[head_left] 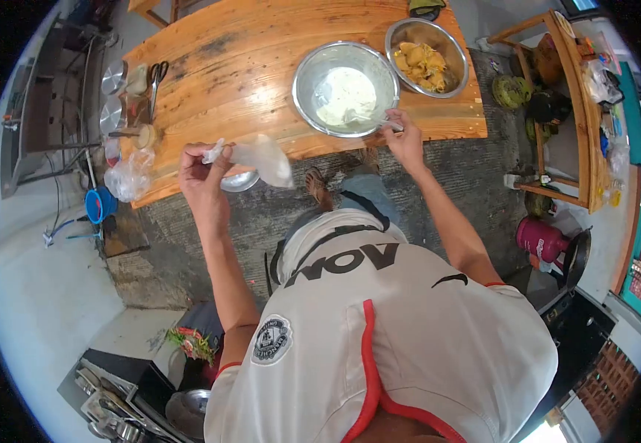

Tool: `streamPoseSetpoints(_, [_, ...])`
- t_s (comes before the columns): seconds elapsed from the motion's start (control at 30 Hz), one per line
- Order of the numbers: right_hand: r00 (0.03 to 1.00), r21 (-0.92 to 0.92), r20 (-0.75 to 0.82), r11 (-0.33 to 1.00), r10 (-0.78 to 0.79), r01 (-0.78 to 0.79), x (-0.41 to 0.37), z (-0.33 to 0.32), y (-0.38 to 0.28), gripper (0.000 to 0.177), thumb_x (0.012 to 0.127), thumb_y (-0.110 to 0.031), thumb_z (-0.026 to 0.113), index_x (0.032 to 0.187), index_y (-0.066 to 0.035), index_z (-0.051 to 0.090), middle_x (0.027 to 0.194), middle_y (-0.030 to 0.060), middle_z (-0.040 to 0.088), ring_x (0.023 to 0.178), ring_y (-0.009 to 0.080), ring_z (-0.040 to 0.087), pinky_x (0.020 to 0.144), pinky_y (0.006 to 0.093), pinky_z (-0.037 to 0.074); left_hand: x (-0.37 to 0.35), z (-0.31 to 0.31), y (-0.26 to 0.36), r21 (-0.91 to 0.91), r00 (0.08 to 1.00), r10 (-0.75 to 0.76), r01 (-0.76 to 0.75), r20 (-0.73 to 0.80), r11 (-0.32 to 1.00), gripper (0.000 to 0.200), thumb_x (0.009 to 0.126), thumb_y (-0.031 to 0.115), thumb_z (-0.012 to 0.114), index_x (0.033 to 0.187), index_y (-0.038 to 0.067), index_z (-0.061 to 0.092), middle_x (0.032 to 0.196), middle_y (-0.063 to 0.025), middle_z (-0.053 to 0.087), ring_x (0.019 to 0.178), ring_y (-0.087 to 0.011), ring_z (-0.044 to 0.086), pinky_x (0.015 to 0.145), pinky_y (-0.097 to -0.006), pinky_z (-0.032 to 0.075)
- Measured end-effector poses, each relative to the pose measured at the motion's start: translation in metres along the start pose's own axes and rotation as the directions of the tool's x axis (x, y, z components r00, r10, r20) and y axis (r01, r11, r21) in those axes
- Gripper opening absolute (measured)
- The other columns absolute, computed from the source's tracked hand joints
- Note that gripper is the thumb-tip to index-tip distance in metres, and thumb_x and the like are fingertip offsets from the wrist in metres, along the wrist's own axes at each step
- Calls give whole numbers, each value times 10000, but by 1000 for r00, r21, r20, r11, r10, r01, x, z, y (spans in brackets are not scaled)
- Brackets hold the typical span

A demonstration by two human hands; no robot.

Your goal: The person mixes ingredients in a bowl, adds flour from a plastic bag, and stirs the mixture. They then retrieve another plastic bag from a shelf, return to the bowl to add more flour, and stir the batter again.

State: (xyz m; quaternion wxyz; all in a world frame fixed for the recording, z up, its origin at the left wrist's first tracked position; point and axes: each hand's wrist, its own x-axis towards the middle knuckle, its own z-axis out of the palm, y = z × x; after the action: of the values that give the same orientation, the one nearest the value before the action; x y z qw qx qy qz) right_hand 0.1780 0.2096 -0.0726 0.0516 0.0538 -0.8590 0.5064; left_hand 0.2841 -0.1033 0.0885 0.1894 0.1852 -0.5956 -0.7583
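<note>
My left hand (206,171) pinches the gathered top of a translucent plastic bag (267,161), which stretches to the right past the table's near edge. Whether the bag contains anything is hard to make out. My right hand (407,140) is closed on the handle of a spoon (368,119) whose other end lies in a steel mixing bowl (300,111). A white, pasty or powdery mixture (350,92) covers the bottom of that bowl. Partly hidden behind the bag and my left hand, a smaller metal dish (240,181) shows at the table edge.
On the wooden table (224,96), a second steel bowl (462,55) holds yellow-coated pieces (422,65). Scissors (156,81), metal tins (113,77) and a clear plastic bag (130,177) lie at the left. A wooden shelf (575,111) stands right; a blue bucket (101,204) is at left.
</note>
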Motion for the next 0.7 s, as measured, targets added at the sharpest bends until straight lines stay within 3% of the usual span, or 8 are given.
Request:
streamPoseSetpoints(0.07, [1000,-35,-14,999,26,-27,-4,0,8,294,760,-122,602,1047,-85,548,918,124,633,605,165,612,559,271,469,7,4,-2,32,998,55,-55,24,998,178,759,-41,622,800,44,472,802,-35,559,813,-145,587,721,-247,469])
streamPoseSetpoints(0.2, [976,88,-105,980,189,-180,-7,-3,-1,289,749,-138,614,1030,-101,558,888,140,638,599,187,617,589,297,472,17,8,-20,129,993,115,-115,3,985,174,755,-10,650,778,51,489,792,-27,564,739,-95,536,706,-213,421])
streamPoseSetpoints(0.5, [988,-93,-77,986,132,-139,-2,-4,-10,353,764,-284,633,1037,-75,552,815,146,645,625,218,621,618,322,468,30,3,-47,159,993,112,-103,-44,982,144,771,25,648,765,52,507,751,-17,566,712,-67,513,661,-205,423])
streamPoseSetpoints(0.6, [990,-67,-107,993,91,-98,0,-3,-7,396,771,-331,634,1027,-42,547,797,154,643,657,231,617,627,327,465,26,-1,-55,172,997,82,-79,-6,982,143,781,55,644,790,60,501,787,-26,568,728,-99,546,657,-249,475])
streamPoseSetpoints(0.7, [966,-3,-112,972,235,-237,2,-1,8,434,787,-350,614,1042,-11,525,804,153,632,701,243,609,661,332,460,20,0,-56,152,997,72,-72,1,986,150,776,54,648,789,69,499,778,-19,564,716,-94,547,660,-254,477])
